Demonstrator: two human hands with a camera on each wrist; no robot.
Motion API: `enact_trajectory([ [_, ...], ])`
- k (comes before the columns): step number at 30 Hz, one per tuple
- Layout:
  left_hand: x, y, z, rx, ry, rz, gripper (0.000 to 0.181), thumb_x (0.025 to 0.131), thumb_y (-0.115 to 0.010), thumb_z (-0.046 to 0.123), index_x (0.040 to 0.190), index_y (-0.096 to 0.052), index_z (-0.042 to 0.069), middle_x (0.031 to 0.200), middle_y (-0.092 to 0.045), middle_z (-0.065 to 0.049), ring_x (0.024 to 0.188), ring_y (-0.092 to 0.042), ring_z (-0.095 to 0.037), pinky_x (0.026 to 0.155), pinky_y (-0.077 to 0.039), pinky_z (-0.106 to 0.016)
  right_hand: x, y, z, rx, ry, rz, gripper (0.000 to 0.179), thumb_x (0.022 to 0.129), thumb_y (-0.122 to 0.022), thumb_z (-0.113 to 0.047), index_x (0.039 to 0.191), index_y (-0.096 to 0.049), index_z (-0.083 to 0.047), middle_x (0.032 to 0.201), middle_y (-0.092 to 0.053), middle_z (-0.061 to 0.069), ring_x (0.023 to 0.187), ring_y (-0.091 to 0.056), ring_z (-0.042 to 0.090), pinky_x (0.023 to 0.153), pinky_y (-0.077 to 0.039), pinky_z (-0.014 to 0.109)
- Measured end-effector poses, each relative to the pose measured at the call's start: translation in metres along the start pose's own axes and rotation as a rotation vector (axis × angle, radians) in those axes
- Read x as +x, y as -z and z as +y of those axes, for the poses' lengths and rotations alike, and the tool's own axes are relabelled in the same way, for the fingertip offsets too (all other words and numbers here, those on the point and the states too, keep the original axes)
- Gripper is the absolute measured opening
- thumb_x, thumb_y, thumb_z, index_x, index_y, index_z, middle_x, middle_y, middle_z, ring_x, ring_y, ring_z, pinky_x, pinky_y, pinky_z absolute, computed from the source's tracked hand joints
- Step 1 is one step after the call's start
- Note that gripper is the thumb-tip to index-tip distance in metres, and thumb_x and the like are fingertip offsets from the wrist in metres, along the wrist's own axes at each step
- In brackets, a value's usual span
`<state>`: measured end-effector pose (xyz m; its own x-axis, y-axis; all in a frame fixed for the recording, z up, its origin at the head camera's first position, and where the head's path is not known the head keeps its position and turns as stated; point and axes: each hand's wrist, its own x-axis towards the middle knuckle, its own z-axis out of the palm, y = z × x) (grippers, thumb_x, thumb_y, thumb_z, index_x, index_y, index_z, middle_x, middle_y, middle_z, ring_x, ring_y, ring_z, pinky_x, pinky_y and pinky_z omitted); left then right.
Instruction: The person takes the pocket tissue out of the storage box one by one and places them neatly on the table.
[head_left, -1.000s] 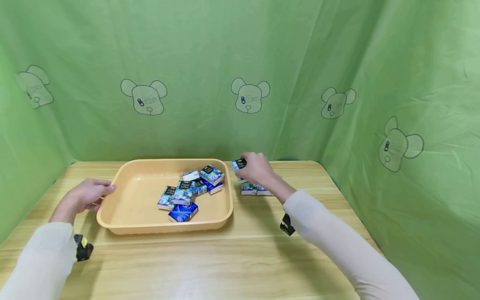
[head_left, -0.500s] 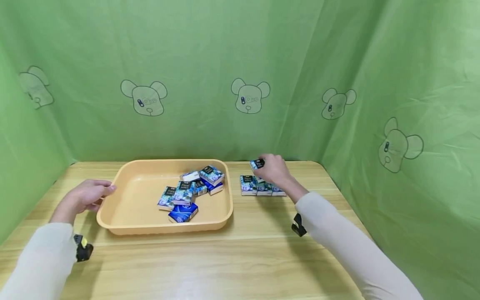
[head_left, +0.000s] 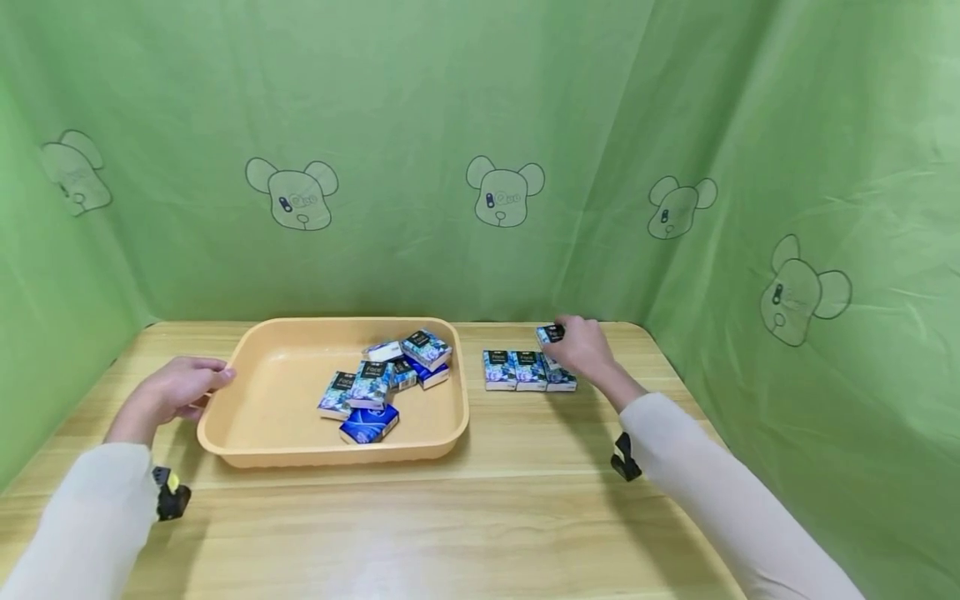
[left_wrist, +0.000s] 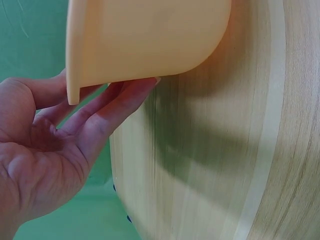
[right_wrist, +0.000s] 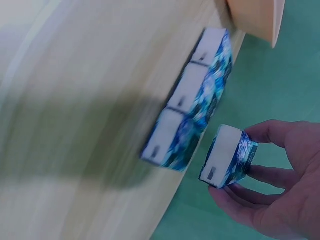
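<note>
My right hand point(head_left: 587, 347) holds a small blue pack of pocket tissues point(right_wrist: 227, 155) with a black "Face" label, pinched between thumb and fingertips. It is raised behind the right end of a row of three like packs point(head_left: 531, 372) that lie side by side on the table. On the left, my left hand point(head_left: 176, 390) grips the left edge of a pale orange tray point(head_left: 330, 458); its thumb is at the rim, and in the left wrist view the fingers point(left_wrist: 117, 107) reach under the rim to the outer wall. Several tissue packs point(head_left: 370, 383) lie in a loose heap in the tray's right half.
A light wooden table point(head_left: 420, 533) carries everything. Green curtains point(head_left: 405, 258) with bear-head prints stand along its back and sides. The tray's right rim is close to the row's left end.
My right hand has moved right with its tissue pack, passing over the row from the left end to the right end. The left hand and tray have stayed put.
</note>
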<state>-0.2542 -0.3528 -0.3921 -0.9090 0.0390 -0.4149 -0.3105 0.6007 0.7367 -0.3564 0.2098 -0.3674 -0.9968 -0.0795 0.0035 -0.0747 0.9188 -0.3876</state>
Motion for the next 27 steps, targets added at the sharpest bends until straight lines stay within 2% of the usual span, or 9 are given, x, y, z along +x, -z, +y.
enact_trajectory([
  [2, 0.000, 0.000, 0.000, -0.002, 0.001, 0.002, 0.068, 0.109, -0.041, 0.029, 0.154, -0.015, -0.014, 0.147, -0.036, -0.042, 0.091, -0.067, -0.015, 0.075, -0.062, -0.033, -0.001, 0.001, 0.007, -0.014, -0.004, 0.007, 0.067, 0.093, -0.069, -0.025, 0.148, -0.045, 0.004, 0.123, -0.066, 0.029, 0.056, -0.058, 0.020, 0.058, -0.053, 0.033],
  [5, 0.000, 0.000, 0.000, -0.006, 0.004, 0.003, 0.068, 0.109, -0.041, 0.030, 0.154, -0.015, -0.014, 0.147, -0.035, -0.042, 0.091, -0.067, -0.016, 0.076, -0.062, -0.034, -0.003, 0.002, 0.015, -0.044, -0.007, 0.018, 0.066, 0.093, -0.068, -0.027, 0.147, -0.047, 0.006, 0.139, -0.057, 0.031, 0.088, -0.067, 0.035, 0.083, -0.058, 0.046],
  [7, 0.001, -0.001, -0.001, -0.007, 0.005, 0.003, 0.068, 0.109, -0.041, 0.030, 0.154, -0.015, -0.014, 0.147, -0.035, -0.042, 0.091, -0.067, -0.016, 0.076, -0.062, -0.034, -0.003, 0.002, 0.020, -0.054, -0.010, 0.024, 0.066, 0.092, -0.067, -0.026, 0.145, -0.047, 0.008, 0.141, -0.055, 0.031, 0.109, -0.063, 0.044, 0.097, -0.054, 0.054],
  [9, 0.001, -0.001, -0.001, -0.009, 0.006, 0.004, 0.068, 0.109, -0.042, 0.030, 0.154, -0.015, -0.014, 0.147, -0.035, -0.042, 0.090, -0.067, -0.016, 0.076, -0.062, -0.034, -0.003, 0.003, 0.025, -0.061, -0.012, 0.030, 0.068, 0.092, -0.067, -0.026, 0.145, -0.046, 0.010, 0.142, -0.053, 0.033, 0.123, -0.056, 0.049, 0.105, -0.048, 0.057],
  [13, 0.001, -0.001, 0.000, -0.007, 0.006, 0.006, 0.068, 0.109, -0.042, 0.029, 0.154, -0.015, -0.014, 0.147, -0.036, -0.042, 0.090, -0.067, -0.015, 0.075, -0.062, -0.033, -0.003, 0.003, 0.034, -0.054, -0.023, 0.031, 0.070, 0.091, -0.068, -0.025, 0.145, -0.044, 0.012, 0.142, -0.051, 0.035, 0.127, -0.051, 0.052, 0.108, -0.045, 0.059],
  [27, 0.002, -0.002, -0.001, -0.017, -0.001, 0.008, 0.067, 0.109, -0.041, 0.029, 0.154, -0.016, -0.014, 0.146, -0.036, -0.041, 0.089, -0.067, -0.014, 0.074, -0.062, -0.033, 0.000, -0.002, 0.058, -0.046, -0.082, 0.014, 0.071, 0.088, -0.071, -0.022, 0.143, -0.044, 0.014, 0.137, -0.053, 0.038, 0.119, -0.055, 0.052, 0.103, -0.049, 0.059],
])
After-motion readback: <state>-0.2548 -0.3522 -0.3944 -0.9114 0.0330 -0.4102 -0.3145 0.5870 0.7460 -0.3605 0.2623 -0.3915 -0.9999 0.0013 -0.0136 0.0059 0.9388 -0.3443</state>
